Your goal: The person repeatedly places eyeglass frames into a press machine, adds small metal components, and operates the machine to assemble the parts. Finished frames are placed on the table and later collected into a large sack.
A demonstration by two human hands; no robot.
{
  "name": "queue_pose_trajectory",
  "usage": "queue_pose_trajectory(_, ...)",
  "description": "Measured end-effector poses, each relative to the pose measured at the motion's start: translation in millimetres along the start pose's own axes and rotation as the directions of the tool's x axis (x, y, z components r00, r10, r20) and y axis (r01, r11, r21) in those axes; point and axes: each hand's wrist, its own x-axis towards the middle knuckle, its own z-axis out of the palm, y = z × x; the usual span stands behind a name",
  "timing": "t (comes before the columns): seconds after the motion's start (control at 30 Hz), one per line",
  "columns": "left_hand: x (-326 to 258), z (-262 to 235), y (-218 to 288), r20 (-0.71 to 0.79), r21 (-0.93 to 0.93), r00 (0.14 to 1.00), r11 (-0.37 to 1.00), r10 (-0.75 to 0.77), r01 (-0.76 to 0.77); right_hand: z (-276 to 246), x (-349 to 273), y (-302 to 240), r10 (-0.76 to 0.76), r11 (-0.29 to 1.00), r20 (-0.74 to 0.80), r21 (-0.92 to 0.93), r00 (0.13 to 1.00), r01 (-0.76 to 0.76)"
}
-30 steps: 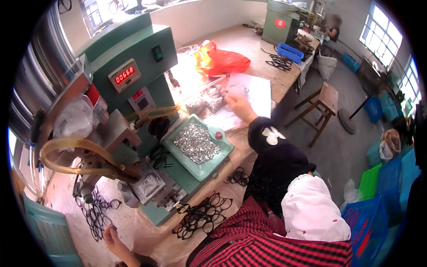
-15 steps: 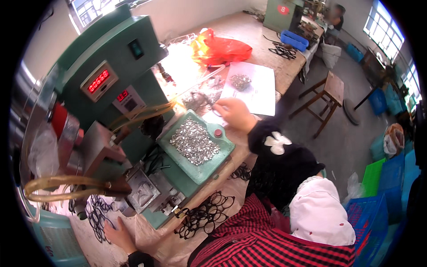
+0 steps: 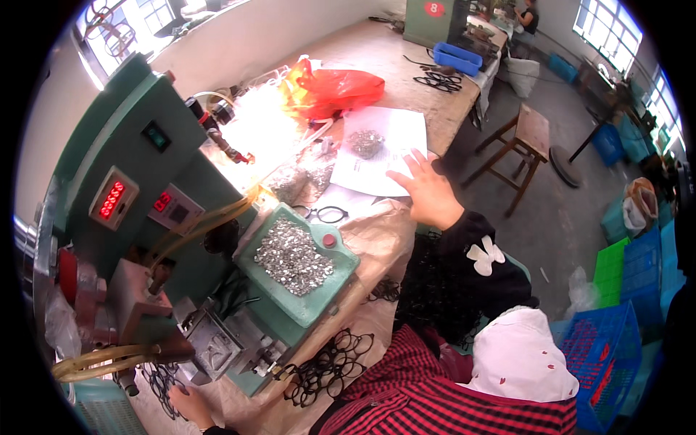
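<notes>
My right hand (image 3: pixel 435 192) is open, fingers spread, over the near edge of a white paper sheet (image 3: pixel 391 174). Nothing is in it. A small heap of shiny metal bits (image 3: pixel 366 143) lies on that sheet. To the hand's left, a dark eyeglass frame (image 3: pixel 331 214) rests beside a green tray (image 3: pixel 341 270) full of small silvery metal parts (image 3: pixel 291 257). At the lower left my left hand (image 3: pixel 190 406) has its fingers drawn together on a black eyeglass frame at the edge of a pile of frames (image 3: pixel 161 380); the fingertips are partly hidden.
A green machine (image 3: pixel 156 181) with red displays stands at left, with a metal fixture (image 3: pixel 214 341) in front. More black frames (image 3: pixel 330 370) lie at the table's near edge. A red plastic bag (image 3: pixel 333 90), blue bin (image 3: pixel 458 58), wooden stool (image 3: pixel 533 134) and blue crates (image 3: pixel 598 355) stand around.
My right hand has let go of the dark eyeglass frame by the tray and moved right, fingers spreading. My left hand's fingers have drawn together at the pile. The view has shifted.
</notes>
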Motion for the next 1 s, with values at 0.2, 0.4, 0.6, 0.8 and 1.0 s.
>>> queue_pose_trajectory(0.2,12,2,3,-0.014,0.051,0.999,0.998,0.036,-0.035,23,12,79,0.055,0.905,0.098,0.416,0.994,-0.091)
queue_pose_trajectory(0.4,18,7,-7,-0.035,-0.197,0.998,0.980,-0.043,0.036,17,78,98,0.360,0.753,-0.035,0.600,0.932,-0.268)
queue_pose_trajectory(0.6,36,19,-41,0.059,-0.633,0.992,0.764,-0.115,0.126,23,97,86,0.370,0.888,-0.237,0.373,0.898,-0.268)
queue_pose_trajectory(0.8,29,33,-36,0.046,-0.556,0.993,0.823,-0.108,0.115,15,70,95,0.537,0.844,0.025,0.003,0.843,-0.537)
queue_pose_trajectory(1.0,17,48,-40,-0.205,-0.488,0.978,0.870,-0.043,-0.065,23,69,109,0.594,0.615,0.285,0.441,0.752,-0.653)
